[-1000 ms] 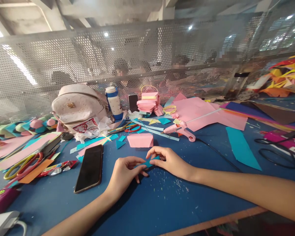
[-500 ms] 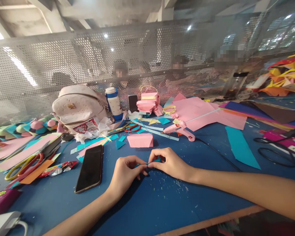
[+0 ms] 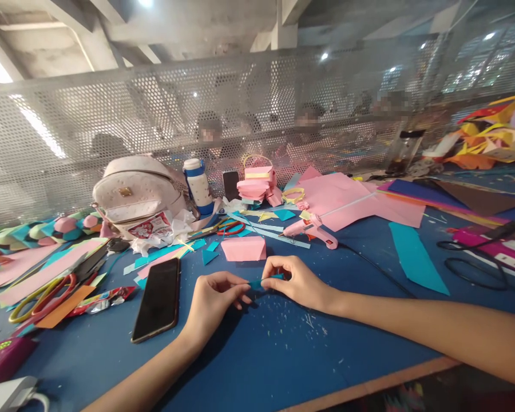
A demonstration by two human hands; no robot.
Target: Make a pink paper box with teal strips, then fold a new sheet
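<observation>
A small strip of teal paper (image 3: 256,284) is stretched between my two hands, low over the blue table. My left hand (image 3: 218,297) pinches its left end between thumb and fingertips. At the other end, my right hand (image 3: 298,284) grips it with thumb and forefinger, and a bit of teal shows beyond the pinch. Just behind the hands stands a folded pink paper piece (image 3: 244,249), touched by neither. Small teal scraps (image 3: 209,255) lie to its left. A pink hot glue gun (image 3: 315,230) rests behind my right hand, its cord running off to the right.
A black phone (image 3: 158,298) lies left of my left hand. Scissors (image 3: 47,297), a backpack (image 3: 139,191) and a bottle (image 3: 198,186) are further left and back. Pink paper sheets (image 3: 343,200) and a teal sheet (image 3: 416,257) lie right. A perforated screen (image 3: 154,109) stands behind, people beyond it.
My hands have drawn slightly apart, and more of the teal strip shows between them. The whole view has shifted a little; the objects on the table stay in place.
</observation>
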